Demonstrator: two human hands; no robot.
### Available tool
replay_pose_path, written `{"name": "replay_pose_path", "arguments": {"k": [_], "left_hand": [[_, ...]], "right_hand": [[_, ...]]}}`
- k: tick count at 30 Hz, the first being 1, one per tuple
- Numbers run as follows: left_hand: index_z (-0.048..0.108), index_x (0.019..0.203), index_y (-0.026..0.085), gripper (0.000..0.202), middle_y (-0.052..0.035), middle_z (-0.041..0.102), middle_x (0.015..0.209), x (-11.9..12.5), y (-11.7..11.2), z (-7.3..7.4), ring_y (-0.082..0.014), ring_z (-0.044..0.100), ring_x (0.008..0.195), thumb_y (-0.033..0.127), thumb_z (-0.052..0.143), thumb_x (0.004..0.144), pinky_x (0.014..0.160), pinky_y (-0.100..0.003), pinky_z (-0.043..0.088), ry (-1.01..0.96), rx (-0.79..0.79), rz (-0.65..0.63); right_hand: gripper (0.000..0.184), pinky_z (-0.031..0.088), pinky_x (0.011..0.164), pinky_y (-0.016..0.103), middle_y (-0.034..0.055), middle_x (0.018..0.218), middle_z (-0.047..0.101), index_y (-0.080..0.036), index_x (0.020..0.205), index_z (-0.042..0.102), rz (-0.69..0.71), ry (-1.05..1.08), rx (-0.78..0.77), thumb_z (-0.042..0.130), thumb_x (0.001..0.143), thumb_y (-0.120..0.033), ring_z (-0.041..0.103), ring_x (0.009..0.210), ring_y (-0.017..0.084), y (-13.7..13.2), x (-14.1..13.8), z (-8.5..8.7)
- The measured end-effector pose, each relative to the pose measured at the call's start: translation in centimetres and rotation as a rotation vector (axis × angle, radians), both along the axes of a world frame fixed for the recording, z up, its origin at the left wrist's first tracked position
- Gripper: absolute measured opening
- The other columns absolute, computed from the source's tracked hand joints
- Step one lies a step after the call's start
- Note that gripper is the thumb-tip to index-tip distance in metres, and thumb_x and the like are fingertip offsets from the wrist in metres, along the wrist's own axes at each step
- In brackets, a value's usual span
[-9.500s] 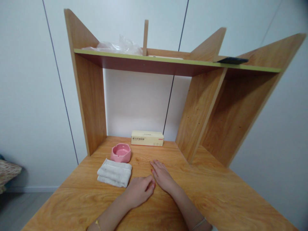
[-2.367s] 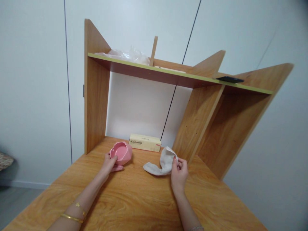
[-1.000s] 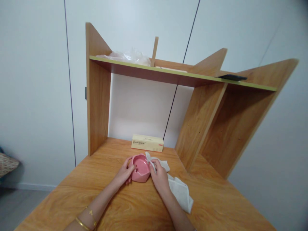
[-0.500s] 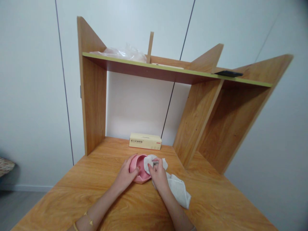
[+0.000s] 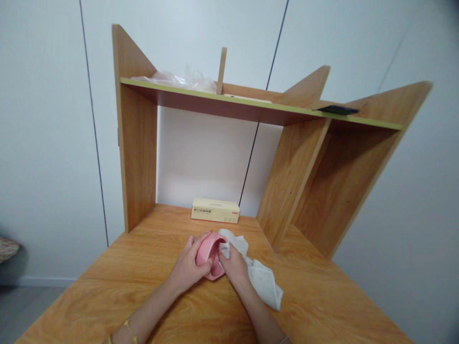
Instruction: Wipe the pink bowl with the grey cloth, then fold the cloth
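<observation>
A pink bowl (image 5: 207,248) is tilted on its side just above or on the desk, its opening facing right. My left hand (image 5: 191,263) grips it from the left, thumb over the near rim. My right hand (image 5: 234,263) is closed on a white cloth (image 5: 263,282) and presses a bunched part of it at the bowl's opening. Some of those fingertips are hidden inside the bowl. The rest of the cloth trails behind and to the right of that hand, down onto the desk.
A cream cardboard box (image 5: 215,211) stands at the back of the wooden desk (image 5: 143,267). Above is a shelf (image 5: 222,104) carrying a clear plastic bag (image 5: 179,80) and a dark flat object (image 5: 338,110). Upright wooden panels (image 5: 292,181) bound the desk's right side.
The bowl has tipped further, its opening now turned toward the right. My right hand has pushed the bunched cloth deeper into the opening.
</observation>
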State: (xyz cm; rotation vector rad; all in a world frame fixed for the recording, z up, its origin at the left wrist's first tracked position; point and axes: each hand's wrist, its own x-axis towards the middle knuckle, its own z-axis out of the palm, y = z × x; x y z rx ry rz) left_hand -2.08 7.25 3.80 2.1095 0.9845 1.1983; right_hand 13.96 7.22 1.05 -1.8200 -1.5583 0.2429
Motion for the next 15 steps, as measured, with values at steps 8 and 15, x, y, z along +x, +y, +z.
{"name": "replay_pose_path", "arguments": {"k": [8, 15], "left_hand": [[0.044, 0.123, 0.024, 0.053, -0.0055, 0.049, 0.103, -0.1, 0.6, -0.3, -0.0222, 0.051, 0.096, 0.022, 0.050, 0.071, 0.091, -0.039, 0.038, -0.040, -0.031, 0.084], [0.045, 0.122, 0.024, 0.053, -0.0058, 0.049, 0.107, -0.2, 1.1, -1.0, -0.0224, 0.050, 0.100, 0.021, 0.050, 0.070, 0.093, -0.039, 0.037, -0.070, -0.015, 0.093]], "right_hand": [[0.053, 0.043, 0.063, 0.028, 0.0065, 0.091, 0.066, -0.018, 0.125, 0.037, -0.012, 0.117, 0.090, 0.042, 0.079, -0.044, 0.062, 0.080, 0.022, -0.5, -0.6, 0.6], [0.047, 0.044, 0.073, 0.028, 0.0072, 0.096, 0.063, -0.017, 0.129, 0.031, 0.100, 0.254, 0.302, 0.026, 0.087, -0.038, 0.058, 0.091, 0.018, -1.0, -1.1, 0.9]]}}
